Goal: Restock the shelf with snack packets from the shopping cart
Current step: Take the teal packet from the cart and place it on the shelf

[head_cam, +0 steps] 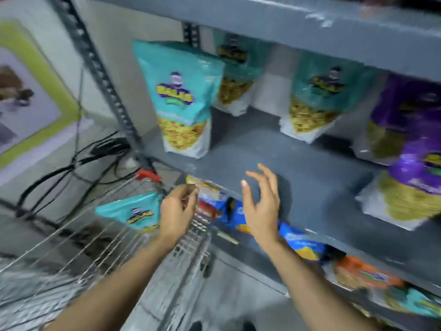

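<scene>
A teal snack packet (pixel 133 215) lies tilted in the wire shopping cart (pixel 71 235) at lower left. My left hand (pixel 177 211) hovers over the cart's far corner, just right of that packet, with its fingers curled together and nothing visible in them. In front of the grey shelf board (pixel 310 177), my right hand (pixel 260 204) has its fingers spread and holds nothing. One teal packet (pixel 179 99) stands upright at the board's left front. Two more teal packets (pixel 235 75) (pixel 317 96) stand behind it, and purple packets (pixel 410 161) stand at the right.
A perforated grey upright post (pixel 105 84) frames the shelf's left side. The shelf below carries blue packets (pixel 300 240) and orange ones (pixel 365 273). Black cables (pixel 71 163) trail on the floor beyond the cart. An upper shelf board (pixel 286 22) overhangs the packets.
</scene>
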### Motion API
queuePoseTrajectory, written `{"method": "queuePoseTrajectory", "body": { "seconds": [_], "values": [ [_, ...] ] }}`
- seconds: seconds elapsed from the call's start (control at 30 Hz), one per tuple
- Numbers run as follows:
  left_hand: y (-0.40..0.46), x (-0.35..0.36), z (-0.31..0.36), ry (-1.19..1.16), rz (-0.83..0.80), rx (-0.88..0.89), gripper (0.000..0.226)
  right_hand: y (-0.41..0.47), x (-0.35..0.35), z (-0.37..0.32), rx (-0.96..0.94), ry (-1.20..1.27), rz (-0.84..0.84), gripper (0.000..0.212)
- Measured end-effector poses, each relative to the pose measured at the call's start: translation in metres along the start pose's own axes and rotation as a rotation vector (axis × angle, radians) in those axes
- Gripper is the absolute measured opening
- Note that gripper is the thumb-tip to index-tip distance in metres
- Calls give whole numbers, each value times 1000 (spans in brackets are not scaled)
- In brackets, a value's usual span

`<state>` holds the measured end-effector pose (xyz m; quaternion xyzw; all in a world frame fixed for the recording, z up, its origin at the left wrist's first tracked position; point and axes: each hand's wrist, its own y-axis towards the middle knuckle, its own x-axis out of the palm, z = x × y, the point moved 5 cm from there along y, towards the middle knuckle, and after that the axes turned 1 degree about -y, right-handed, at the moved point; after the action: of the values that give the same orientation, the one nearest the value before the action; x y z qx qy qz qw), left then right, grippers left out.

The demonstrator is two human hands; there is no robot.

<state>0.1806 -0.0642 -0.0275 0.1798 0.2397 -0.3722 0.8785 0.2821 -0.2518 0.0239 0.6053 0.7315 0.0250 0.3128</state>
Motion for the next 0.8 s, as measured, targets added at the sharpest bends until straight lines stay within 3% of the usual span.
{"method": "queuePoseTrajectory", "body": {
  "seconds": [0.1, 0.17, 0.23, 0.3, 0.37, 0.5, 0.53, 0.6, 0.67, 0.8],
  "values": [
    [-17, -63, -82, 53, 98, -182, 24, -26, 91, -13, 7, -22, -212, 7],
    [-27, -97, -138, 100, 122, -348, 26, -44, 151, -12, 138, -117, -440, 10],
    [-35, -123, -190, 182, 88, -515, 27, -66, 208, 2, 299, -280, -739, 17],
    [-38, -137, -230, 248, 8, -667, 37, -81, 251, 15, 293, -419, -917, 26],
    [-37, -139, -264, 263, -99, -775, 46, -87, 283, 29, 333, -473, -952, 31],
    [-18, -111, -302, 45, -283, -772, 61, -92, 334, 76, 540, -152, -950, 72],
    [-12, -103, -304, -22, -293, -737, 61, -93, 341, 87, 594, -77, -937, 73],
    [-2, -86, -304, -192, -281, -717, 57, -94, 348, 92, 650, -48, -969, 53],
    [7, -73, -298, -354, -208, -684, 45, -97, 355, 95, 656, -96, -1006, 49],
    [5, -63, -293, -306, -75, -633, 32, -94, 354, 87, 600, -61, -998, 32]
  ]
}}
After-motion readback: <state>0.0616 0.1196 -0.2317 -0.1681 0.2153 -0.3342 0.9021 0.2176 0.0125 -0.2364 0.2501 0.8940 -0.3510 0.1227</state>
